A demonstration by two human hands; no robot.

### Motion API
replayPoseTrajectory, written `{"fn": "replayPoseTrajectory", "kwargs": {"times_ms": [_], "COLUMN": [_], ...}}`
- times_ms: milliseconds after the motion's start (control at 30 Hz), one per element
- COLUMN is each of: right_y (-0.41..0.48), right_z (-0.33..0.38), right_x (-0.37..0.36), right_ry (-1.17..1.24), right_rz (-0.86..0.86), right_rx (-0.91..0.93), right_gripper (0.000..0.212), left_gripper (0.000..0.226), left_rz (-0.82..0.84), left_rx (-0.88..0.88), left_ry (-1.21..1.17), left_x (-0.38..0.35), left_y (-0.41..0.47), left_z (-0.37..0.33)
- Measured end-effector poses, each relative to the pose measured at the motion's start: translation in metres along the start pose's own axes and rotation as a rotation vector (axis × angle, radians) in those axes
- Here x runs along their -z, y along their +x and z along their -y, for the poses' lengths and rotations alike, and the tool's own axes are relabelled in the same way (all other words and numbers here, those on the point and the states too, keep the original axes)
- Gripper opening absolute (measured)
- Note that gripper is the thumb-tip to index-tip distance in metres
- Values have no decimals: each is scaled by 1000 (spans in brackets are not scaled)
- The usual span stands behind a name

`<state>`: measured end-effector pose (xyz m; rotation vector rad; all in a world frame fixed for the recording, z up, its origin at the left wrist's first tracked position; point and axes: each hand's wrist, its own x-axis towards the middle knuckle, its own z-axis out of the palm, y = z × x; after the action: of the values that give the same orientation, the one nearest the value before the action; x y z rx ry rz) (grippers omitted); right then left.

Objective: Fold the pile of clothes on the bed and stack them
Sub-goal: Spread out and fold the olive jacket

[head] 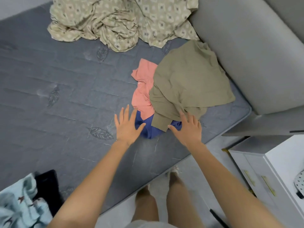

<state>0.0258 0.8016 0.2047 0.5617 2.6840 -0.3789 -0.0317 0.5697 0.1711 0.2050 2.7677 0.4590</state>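
Unfolded olive, pink, blue clothes point(189, 83) heaped on bed point(49, 79)

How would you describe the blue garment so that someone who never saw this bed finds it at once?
On the grey mattress, find the clothes pile beside the grey headboard. The blue garment lies at its bottom, nearest the person, between the left hand and right hand. It alone is dark blue, peeking out under the pink garment and the olive-green garment.
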Motion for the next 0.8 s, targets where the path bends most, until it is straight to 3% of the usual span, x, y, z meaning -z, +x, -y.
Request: {"fn": "replayPoseTrajectory", "kwargs": {"times_ms": [433,600,800], "right_y": [211,267,305], "right_z": [-74,-93,-103], "right_x": [-44,-68,-100], "right_ry": [16,11,-8], "right_rz": [185,164,158], "right_rx": [59,91,45], "right_gripper": [97,109,123], "left_gripper": [75,85,84], "left_rz": [80,-21,-123], "left_rx": [52,46,192], "left_ry": [-127,-118,-20], "left_x": [-123,-166,-188], "left_y": [178,228,255], "left_z": [-84,-96,-107]}}
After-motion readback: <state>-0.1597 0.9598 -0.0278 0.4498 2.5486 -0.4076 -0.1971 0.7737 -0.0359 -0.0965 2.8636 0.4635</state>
